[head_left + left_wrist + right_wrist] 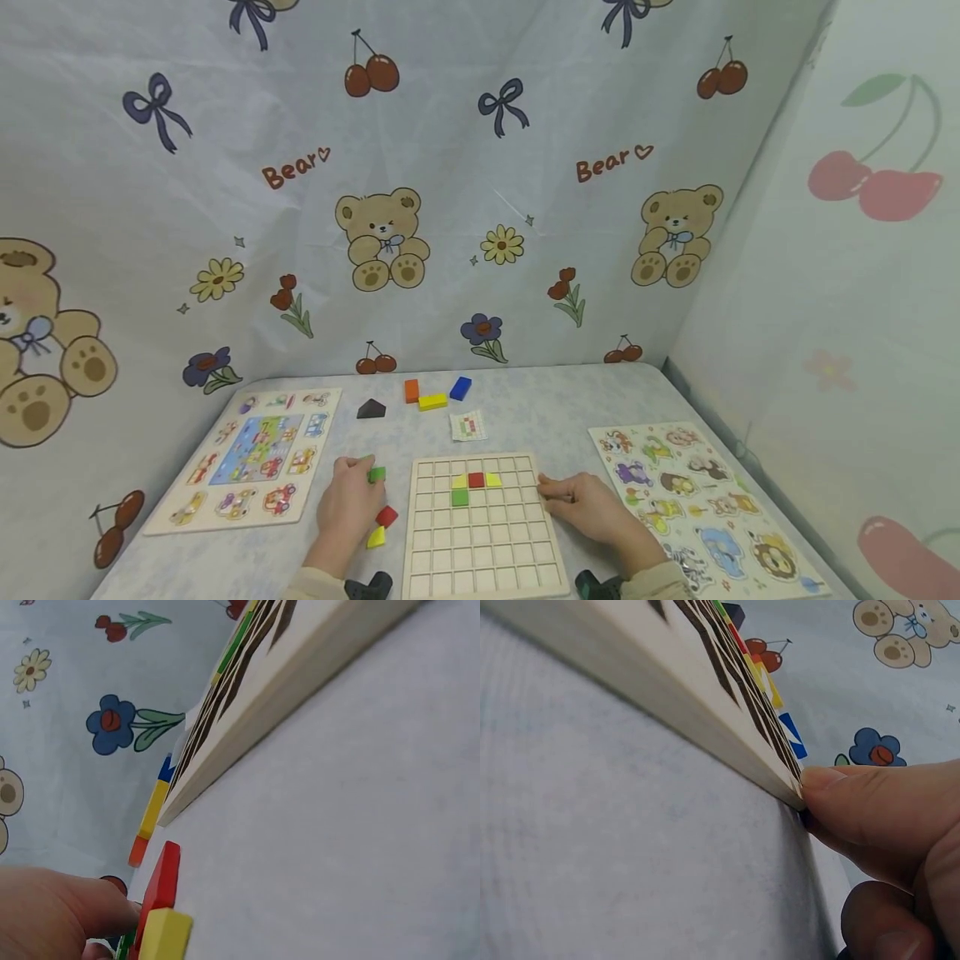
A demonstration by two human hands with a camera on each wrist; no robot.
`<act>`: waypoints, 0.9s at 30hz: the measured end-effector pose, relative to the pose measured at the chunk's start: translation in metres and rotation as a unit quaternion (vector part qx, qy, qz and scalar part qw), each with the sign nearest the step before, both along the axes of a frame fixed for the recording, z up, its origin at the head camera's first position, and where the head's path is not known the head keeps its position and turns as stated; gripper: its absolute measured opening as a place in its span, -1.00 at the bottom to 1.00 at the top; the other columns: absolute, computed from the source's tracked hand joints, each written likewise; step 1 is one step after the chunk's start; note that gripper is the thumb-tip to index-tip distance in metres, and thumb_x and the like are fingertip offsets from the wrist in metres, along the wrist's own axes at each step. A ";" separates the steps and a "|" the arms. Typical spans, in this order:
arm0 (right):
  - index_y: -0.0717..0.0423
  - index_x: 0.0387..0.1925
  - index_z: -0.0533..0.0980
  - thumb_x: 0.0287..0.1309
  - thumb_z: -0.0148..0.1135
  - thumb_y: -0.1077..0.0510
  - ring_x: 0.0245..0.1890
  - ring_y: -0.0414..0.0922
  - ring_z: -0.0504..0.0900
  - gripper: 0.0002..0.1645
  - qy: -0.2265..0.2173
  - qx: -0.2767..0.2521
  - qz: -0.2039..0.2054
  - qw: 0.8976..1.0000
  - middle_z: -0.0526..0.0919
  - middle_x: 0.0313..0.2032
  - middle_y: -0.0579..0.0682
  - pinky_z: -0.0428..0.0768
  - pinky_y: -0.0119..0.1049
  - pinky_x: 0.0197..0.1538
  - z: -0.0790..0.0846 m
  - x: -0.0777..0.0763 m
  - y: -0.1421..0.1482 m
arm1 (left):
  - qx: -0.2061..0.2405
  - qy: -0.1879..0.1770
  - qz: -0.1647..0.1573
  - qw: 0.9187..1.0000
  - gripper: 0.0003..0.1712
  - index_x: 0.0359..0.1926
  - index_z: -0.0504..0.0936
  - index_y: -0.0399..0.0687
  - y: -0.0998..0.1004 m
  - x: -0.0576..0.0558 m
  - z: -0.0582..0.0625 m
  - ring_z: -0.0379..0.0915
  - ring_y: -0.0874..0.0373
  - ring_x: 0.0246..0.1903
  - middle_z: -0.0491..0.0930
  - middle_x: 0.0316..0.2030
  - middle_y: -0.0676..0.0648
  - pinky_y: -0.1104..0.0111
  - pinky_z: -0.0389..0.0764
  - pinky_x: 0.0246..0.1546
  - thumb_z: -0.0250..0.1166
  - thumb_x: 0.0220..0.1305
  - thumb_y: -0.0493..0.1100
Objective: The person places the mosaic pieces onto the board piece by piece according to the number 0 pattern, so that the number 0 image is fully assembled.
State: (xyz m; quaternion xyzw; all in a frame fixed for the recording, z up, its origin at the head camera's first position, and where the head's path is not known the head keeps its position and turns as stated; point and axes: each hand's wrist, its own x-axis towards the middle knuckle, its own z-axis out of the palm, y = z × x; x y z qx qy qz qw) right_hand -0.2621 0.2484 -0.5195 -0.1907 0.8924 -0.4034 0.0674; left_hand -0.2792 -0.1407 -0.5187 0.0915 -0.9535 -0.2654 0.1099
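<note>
My left hand (350, 502) is left of the wooden grid board (483, 533), its fingertips pinching a green block (377, 474) at the table. Just below that hand lie a red block (387, 516) and a yellow block (376, 537); both show close up in the left wrist view. With thumb and fingers, my right hand (588, 507) grips the board's right edge. Set in the board's upper cells are a red square (476, 480), a green square (460, 497) and two yellow pieces (492, 480). In the right wrist view, the thumb (829, 780) presses the board's corner.
Behind the board lies a small pattern card (468, 426). Farther back are orange (412, 391), yellow (432, 402), blue (461, 388) and black (371, 409) blocks. A vehicle puzzle board (300, 400) stands left, an animal puzzle board (660, 500) right. A printed curtain (450, 150) backs the table.
</note>
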 end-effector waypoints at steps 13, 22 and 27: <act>0.14 0.17 0.65 0.39 0.29 0.08 0.35 0.20 0.49 -0.60 -0.003 -0.007 0.004 1.000 0.55 0.32 0.11 0.46 0.18 0.28 0.004 0.002 -0.002 | -0.058 -0.016 -0.033 0.998 -0.64 0.04 0.76 -0.04 -0.002 -0.004 -0.003 0.65 0.00 -0.22 0.60 -0.01 -0.15 0.11 0.66 -0.26 0.45 0.25 -0.06; 0.13 0.17 0.65 0.40 0.28 0.07 0.35 0.20 0.49 -0.60 -0.001 -0.008 0.002 1.000 0.55 0.32 0.10 0.47 0.18 0.28 0.002 0.002 -0.001 | -0.040 0.000 -0.043 0.998 -0.66 0.02 0.76 0.09 0.006 -0.001 0.001 0.68 0.01 -0.10 0.71 -0.07 0.01 0.08 0.65 -0.18 0.48 0.23 0.00; 0.11 0.16 0.66 0.39 0.30 0.06 0.34 0.19 0.51 -0.61 0.000 -0.007 -0.005 1.000 0.57 0.31 0.08 0.47 0.18 0.28 0.001 0.001 -0.001 | 0.000 0.025 -0.093 0.995 -0.79 -0.15 0.77 0.30 0.021 0.007 0.006 0.68 0.12 -0.07 0.70 -0.09 0.15 0.16 0.64 -0.22 0.52 0.17 0.06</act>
